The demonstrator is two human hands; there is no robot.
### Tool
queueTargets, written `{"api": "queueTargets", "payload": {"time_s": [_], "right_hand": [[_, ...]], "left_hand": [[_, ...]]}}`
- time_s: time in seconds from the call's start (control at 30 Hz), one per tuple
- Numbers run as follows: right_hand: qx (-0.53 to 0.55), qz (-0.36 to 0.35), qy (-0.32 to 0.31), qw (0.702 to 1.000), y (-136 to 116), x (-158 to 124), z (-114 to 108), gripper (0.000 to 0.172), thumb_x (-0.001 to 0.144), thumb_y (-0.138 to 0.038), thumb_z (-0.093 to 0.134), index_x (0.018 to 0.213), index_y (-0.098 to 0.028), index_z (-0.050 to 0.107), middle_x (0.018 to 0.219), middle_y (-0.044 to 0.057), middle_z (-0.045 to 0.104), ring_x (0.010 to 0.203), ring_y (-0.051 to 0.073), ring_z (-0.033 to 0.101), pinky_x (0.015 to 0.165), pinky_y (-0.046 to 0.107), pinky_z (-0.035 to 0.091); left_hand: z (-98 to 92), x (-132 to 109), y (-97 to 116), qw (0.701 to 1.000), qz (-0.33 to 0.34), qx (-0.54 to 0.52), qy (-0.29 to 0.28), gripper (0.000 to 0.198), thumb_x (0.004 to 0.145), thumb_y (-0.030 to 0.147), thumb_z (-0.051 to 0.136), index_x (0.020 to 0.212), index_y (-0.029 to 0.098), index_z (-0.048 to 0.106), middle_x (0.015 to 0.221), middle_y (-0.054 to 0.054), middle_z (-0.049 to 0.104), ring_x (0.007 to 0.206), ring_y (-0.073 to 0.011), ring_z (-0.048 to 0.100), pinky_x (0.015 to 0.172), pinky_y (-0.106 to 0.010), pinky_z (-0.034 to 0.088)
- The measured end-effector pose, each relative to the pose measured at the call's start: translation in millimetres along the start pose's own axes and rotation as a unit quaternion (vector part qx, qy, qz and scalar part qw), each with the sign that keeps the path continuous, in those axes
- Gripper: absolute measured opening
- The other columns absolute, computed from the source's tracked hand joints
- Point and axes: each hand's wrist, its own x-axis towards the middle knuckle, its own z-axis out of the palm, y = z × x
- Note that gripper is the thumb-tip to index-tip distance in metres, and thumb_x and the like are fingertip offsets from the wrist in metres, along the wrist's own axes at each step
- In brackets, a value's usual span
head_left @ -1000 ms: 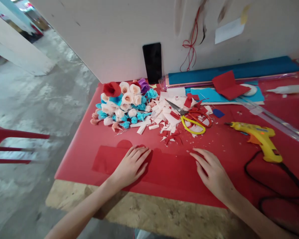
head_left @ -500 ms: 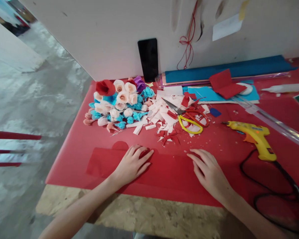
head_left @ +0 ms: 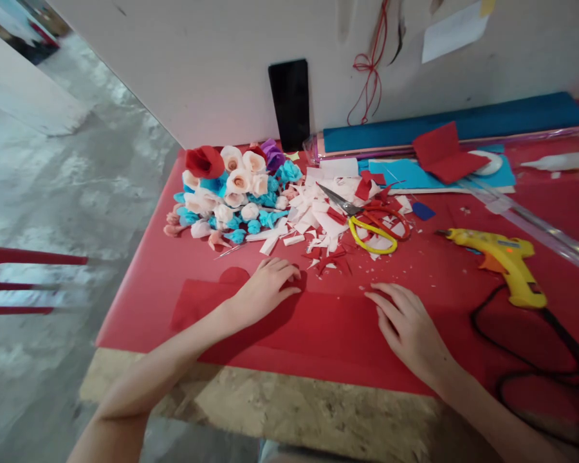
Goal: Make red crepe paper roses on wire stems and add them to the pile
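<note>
Left hand (head_left: pixel 271 289) is over the red sheet (head_left: pixel 328 325), fingers curled and thumb apart, nothing visibly gripped; contact underneath cannot be confirmed. Right hand (head_left: pixel 408 328) lies to the other side, fingers loosely spread, likewise holding nothing. The sheet lies flat on the red-covered bench (head_left: pixel 142 283), beneath and between the hands; its right limit blends into the covering. Step in hand is judged to be laying out or flattening; the next move would call for light, even fingertip pressure, since the material looks thin and creasable. Beyond: ruffled, cupped paper flowers (head_left: pixel 240 181), angular paper scraps (head_left: pixel 313 209), metal-bladed scissors (head_left: pixel 353 209) with looped handles, and a yellow glue gun (head_left: pixel 504 251).
</note>
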Motion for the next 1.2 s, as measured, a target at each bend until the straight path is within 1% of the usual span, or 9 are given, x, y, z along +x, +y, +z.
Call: {"api": "queueTargets", "payload": {"time_s": [0.13, 0.3, 0.47, 0.63, 0.83, 0.93, 1.07, 1.13, 1.2], "right_hand": [[-0.006, -0.001, 0.001, 1.0, 0, 0, 0, 0.034, 0.082, -0.009, 0.038, 0.109, -0.013, 0.057, 0.111, 0.012, 0.055, 0.104, 0.024, 0.049, 0.088, 0.042, 0.044], [-0.014, -0.011, 0.001, 1.0, 1, 0, -1, 0.033, 0.082, -0.009, 0.039, 0.108, -0.011, 0.058, 0.111, 0.013, 0.055, 0.103, 0.025, 0.049, 0.088, 0.042, 0.043], [-0.02, -0.013, -0.001, 1.0, 0, 1, -3, 0.031, 0.083, -0.009, 0.039, 0.108, -0.01, 0.057, 0.111, 0.013, 0.054, 0.102, 0.025, 0.048, 0.087, 0.041, 0.043], [-0.025, -0.01, 0.0, 1.0, -1, 2, -3, 0.031, 0.083, -0.009, 0.038, 0.107, -0.01, 0.058, 0.11, 0.013, 0.054, 0.102, 0.025, 0.047, 0.086, 0.04, 0.042], [-0.026, -0.007, -0.002, 1.0, -1, 1, -3, 0.025, 0.085, -0.015, 0.042, 0.102, -0.01, 0.06, 0.103, 0.013, 0.056, 0.097, 0.024, 0.049, 0.084, 0.038, 0.041], [-0.026, -0.004, 0.002, 1.0, -2, 1, -3, 0.022, 0.086, -0.022, 0.046, 0.099, -0.011, 0.059, 0.095, 0.012, 0.056, 0.09, 0.023, 0.049, 0.079, 0.037, 0.042], [-0.023, -0.004, 0.01, 1.0, -2, 3, -4, 0.018, 0.086, -0.022, 0.046, 0.094, -0.012, 0.059, 0.09, 0.01, 0.055, 0.086, 0.022, 0.048, 0.076, 0.036, 0.041], [-0.024, -0.004, 0.014, 1.0, -2, 3, -4, 0.016, 0.086, -0.021, 0.046, 0.091, -0.011, 0.058, 0.09, 0.01, 0.055, 0.085, 0.022, 0.048, 0.075, 0.035, 0.04], [-0.026, 0.0, 0.016, 1.0, -2, 4, -4, 0.016, 0.086, -0.021, 0.047, 0.091, -0.011, 0.058, 0.09, 0.01, 0.055, 0.085, 0.022, 0.048, 0.075, 0.035, 0.039]], "left_hand": [[-3.1, 8, 0, 0.999, 0.011, -0.025, -0.036, 0.005, 0.081, 0.023, 0.057, 0.079, 0.019, 0.059, 0.088, -0.002, 0.062, 0.085, -0.0169, 0.057, 0.085, -0.036, 0.044], [-3.7, 7, 2, 0.998, 0.014, -0.039, -0.05, 0.01, 0.083, 0.023, 0.053, 0.09, 0.019, 0.058, 0.09, -0.004, 0.063, 0.087, -0.0181, 0.057, 0.087, -0.037, 0.043], [-5.2, 5, 4, 0.996, 0.029, -0.045, -0.068, 0.011, 0.085, 0.022, 0.05, 0.081, 0.019, 0.06, 0.09, -0.004, 0.06, 0.091, -0.0183, 0.055, 0.09, -0.038, 0.042], [-8.7, 3, 9, 0.995, 0.025, -0.05, -0.083, 0.01, 0.082, 0.015, 0.05, 0.08, 0.019, 0.059, 0.085, 0.0, 0.063, 0.084, -0.0144, 0.058, 0.105, -0.046, 0.029], [-11.3, 4, 8, 0.994, 0.032, -0.052, -0.091, 0.012, 0.085, 0.022, 0.05, 0.089, 0.019, 0.061, 0.088, 0.001, 0.068, 0.081, -0.0133, 0.062, 0.109, -0.051, 0.022], [-13.2, 4, 5, 0.993, 0.052, -0.051, -0.097, 0.018, 0.088, 0.023, 0.046, 0.09, 0.02, 0.063, 0.091, 0.0, 0.069, 0.085, -0.0133, 0.063, 0.108, -0.05, 0.024], [-11.8, 5, 1, 0.992, 0.075, -0.045, -0.092, 0.018, 0.088, 0.022, 0.046, 0.088, 0.022, 0.064, 0.091, 0.002, 0.068, 0.087, -0.0127, 0.062, 0.107, -0.047, 0.027], [-9.9, 6, 0, 0.992, 0.085, -0.042, -0.081, 0.017, 0.088, 0.022, 0.047, 0.087, 0.022, 0.064, 0.09, 0.002, 0.068, 0.086, -0.0122, 0.062, 0.106, -0.044, 0.03], [-8.6, 8, -1, 0.994, 0.085, -0.035, -0.055, 0.017, 0.088, 0.024, 0.047, 0.093, 0.022, 0.063, 0.094, 0.0, 0.067, 0.09, -0.0143, 0.06, 0.102, -0.041, 0.037]]}}
